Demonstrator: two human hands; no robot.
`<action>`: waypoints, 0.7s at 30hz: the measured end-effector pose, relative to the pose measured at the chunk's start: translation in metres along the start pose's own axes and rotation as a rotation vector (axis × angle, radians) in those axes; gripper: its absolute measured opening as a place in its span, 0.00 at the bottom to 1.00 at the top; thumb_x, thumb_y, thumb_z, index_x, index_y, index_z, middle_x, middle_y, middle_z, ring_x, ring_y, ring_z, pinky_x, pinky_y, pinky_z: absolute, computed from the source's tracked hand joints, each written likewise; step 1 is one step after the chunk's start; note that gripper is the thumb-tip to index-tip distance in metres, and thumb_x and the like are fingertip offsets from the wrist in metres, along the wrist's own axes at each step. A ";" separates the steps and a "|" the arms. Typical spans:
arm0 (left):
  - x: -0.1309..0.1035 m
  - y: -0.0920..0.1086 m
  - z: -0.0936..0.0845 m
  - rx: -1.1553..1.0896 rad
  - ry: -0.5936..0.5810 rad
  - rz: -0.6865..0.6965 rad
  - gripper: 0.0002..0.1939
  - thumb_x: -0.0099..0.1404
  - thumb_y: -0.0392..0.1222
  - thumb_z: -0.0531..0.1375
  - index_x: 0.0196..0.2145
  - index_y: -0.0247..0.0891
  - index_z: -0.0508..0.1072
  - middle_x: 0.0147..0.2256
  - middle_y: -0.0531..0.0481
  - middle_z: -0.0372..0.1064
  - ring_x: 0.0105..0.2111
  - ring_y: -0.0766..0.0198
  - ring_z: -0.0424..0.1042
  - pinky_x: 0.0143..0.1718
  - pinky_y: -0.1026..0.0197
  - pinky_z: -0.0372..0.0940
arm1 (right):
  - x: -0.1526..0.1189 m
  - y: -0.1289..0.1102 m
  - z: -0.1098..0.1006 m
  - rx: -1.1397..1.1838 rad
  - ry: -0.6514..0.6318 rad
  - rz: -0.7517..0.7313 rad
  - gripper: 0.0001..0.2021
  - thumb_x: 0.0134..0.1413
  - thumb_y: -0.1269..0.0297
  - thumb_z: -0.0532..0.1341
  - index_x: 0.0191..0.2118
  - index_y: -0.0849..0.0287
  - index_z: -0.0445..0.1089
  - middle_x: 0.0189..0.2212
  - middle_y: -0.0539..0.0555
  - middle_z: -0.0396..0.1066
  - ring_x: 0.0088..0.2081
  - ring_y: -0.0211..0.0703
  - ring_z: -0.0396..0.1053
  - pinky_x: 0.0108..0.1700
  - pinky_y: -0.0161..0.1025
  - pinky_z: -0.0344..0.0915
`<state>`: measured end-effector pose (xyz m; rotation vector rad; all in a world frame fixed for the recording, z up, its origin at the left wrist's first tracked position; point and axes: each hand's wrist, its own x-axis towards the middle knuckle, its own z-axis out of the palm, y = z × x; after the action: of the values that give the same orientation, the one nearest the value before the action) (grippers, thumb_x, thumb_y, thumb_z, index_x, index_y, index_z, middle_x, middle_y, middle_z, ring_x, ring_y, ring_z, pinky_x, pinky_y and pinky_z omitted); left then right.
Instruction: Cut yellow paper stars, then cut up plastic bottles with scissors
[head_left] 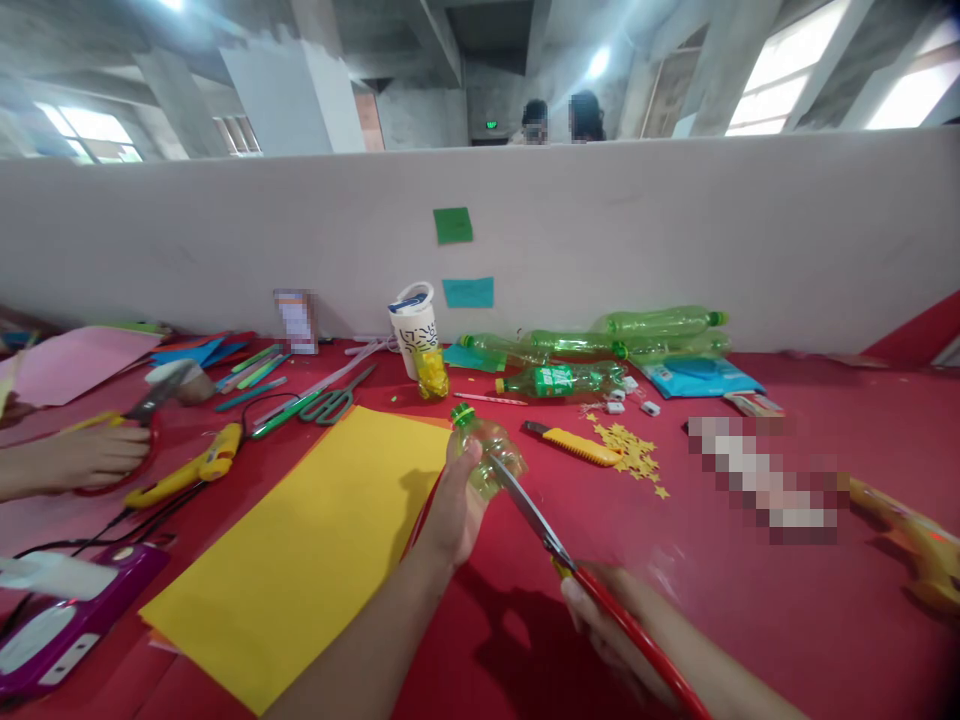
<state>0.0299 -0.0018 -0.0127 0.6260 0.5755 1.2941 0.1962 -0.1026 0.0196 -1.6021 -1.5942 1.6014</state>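
In my left hand [459, 500] is the cut top part of a green plastic bottle [491, 450], its neck pointing up and away from me. My right hand [622, 610] grips red-handled scissors [536, 515], whose blades reach up to the bottle piece. Whether the blades are cutting into the plastic or only touching it I cannot tell. Left of my left hand lies a large yellow paper sheet [322, 550]. Beyond the scissors rest a yellow utility knife [577, 445] and a pile of small yellow stars [630, 452].
Several green bottles [577, 345] lie along the white partition [300, 230]. A paper cup [414, 330] stands at the back. At left, another person's hand [112, 455] holds scissors near a yellow glue gun [191, 468] and a purple power strip [90, 610]. Another glue gun [911, 540] lies far right.
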 end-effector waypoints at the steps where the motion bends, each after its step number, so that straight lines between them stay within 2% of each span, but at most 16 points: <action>1: 0.000 0.000 0.000 -0.002 -0.006 0.006 0.09 0.62 0.42 0.57 0.41 0.44 0.66 0.39 0.54 0.68 0.40 0.64 0.69 0.45 0.57 0.62 | 0.002 0.003 0.002 0.008 0.026 0.014 0.23 0.53 0.40 0.50 0.23 0.56 0.53 0.15 0.42 0.47 0.16 0.30 0.48 0.17 0.29 0.45; 8: 0.001 0.000 -0.002 0.009 -0.001 0.008 0.10 0.62 0.42 0.57 0.42 0.44 0.65 0.39 0.54 0.69 0.41 0.64 0.69 0.46 0.57 0.62 | 0.013 0.015 0.008 0.006 0.090 0.003 0.25 0.50 0.40 0.54 0.20 0.57 0.51 0.14 0.43 0.48 0.16 0.29 0.46 0.16 0.29 0.43; 12: 0.001 0.000 -0.002 -0.016 -0.013 0.025 0.10 0.61 0.43 0.58 0.41 0.44 0.66 0.38 0.54 0.69 0.41 0.63 0.69 0.46 0.56 0.62 | 0.007 0.008 0.004 0.028 0.034 -0.006 0.24 0.51 0.41 0.54 0.21 0.57 0.53 0.15 0.43 0.49 0.17 0.30 0.48 0.17 0.29 0.45; 17: 0.003 0.000 -0.004 -0.041 0.003 -0.024 0.15 0.61 0.51 0.57 0.42 0.40 0.68 0.41 0.49 0.71 0.41 0.59 0.70 0.45 0.54 0.63 | -0.002 -0.004 -0.001 -0.013 -0.015 -0.066 0.23 0.57 0.42 0.47 0.23 0.57 0.54 0.17 0.44 0.51 0.19 0.32 0.51 0.19 0.30 0.49; 21: 0.004 -0.002 -0.004 -0.024 0.016 -0.012 0.12 0.62 0.48 0.56 0.41 0.41 0.67 0.41 0.50 0.71 0.42 0.61 0.70 0.45 0.56 0.62 | -0.001 -0.004 -0.001 -0.024 -0.019 -0.040 0.24 0.56 0.40 0.46 0.24 0.57 0.54 0.17 0.44 0.51 0.19 0.31 0.51 0.19 0.29 0.50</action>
<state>0.0295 0.0022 -0.0174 0.5915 0.5756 1.2937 0.1953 -0.1022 0.0241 -1.5620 -1.6512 1.5877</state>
